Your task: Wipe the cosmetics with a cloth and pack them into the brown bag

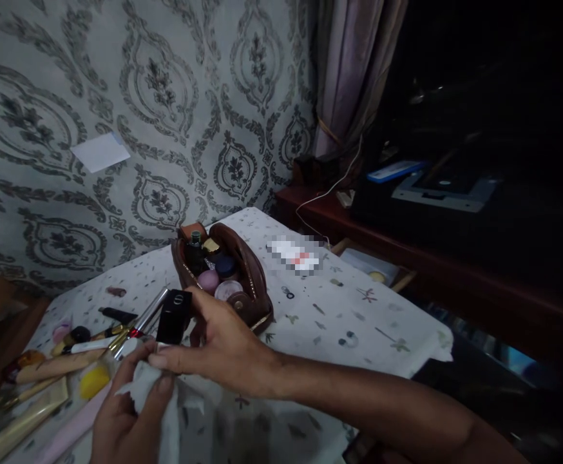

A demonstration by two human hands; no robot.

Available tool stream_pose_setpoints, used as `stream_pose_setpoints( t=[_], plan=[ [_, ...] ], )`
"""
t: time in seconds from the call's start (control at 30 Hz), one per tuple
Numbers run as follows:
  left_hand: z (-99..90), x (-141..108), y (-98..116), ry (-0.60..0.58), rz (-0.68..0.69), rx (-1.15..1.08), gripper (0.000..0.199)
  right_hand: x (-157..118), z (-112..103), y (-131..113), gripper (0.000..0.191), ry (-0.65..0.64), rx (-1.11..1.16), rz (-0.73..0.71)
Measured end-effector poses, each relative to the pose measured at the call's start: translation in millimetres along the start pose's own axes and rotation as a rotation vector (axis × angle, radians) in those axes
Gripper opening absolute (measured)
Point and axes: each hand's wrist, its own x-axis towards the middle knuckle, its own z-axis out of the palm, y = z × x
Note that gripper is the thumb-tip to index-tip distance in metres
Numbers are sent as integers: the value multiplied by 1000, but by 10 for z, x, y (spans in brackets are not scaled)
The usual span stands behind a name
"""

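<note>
My right hand (228, 348) is closed around a small cosmetic bottle with a glossy black cap (174, 316), which bears a pale round logo. The bottle's lower end is hidden by my fingers and a white wipe. My left hand (129, 415) pinches that crumpled white wipe (149, 380) against the bottle's lower end. Just beyond my hands stands an open brown makeup bag (257, 283). Inside it are a dark bottle with a green top (195, 240), a pink sponge (209, 281), a dark blue round lid (225, 265) and a pale round jar (228, 290).
Makeup brushes (57, 367), a yellow sponge (94, 382) and a cream tube (28, 422) lie on the patterned tablecloth (310, 341) at left. A blurred-out flat object (294, 252) lies behind the bag. An open drawer (371, 267) and a white cable (332, 187) are at right.
</note>
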Motion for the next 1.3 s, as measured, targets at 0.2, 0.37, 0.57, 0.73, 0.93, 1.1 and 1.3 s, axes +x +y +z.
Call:
stream_pose_setpoints(
  t=[0.2, 0.37, 0.57, 0.73, 0.93, 1.1, 1.3],
  plan=[
    [-24, 238, 224, -146, 56, 105, 61, 89, -180, -127, 45, -76, 258, 23],
    [78, 329, 567, -132, 240, 121, 50, 215, -332, -320, 32, -89, 236, -12],
    [219, 562, 900, -126, 434, 11, 36, 489, -454, -570, 30, -39, 95, -72],
    [312, 829, 1082, -144, 520, -130, 36, 720, -540, -763, 32, -31, -20, -141],
    [398, 1159, 1185, -7, 754, 3, 35, 928, -619, -825, 28, 12, -34, -175],
    [486, 1329, 1158, -53, 813, 37, 32, 1080, -738, -787, 26, 43, -23, -142],
    [428, 1502, 1081, -323, 726, 18, 43, 1173, -960, -700, 19, 75, -37, -13]
  ],
)
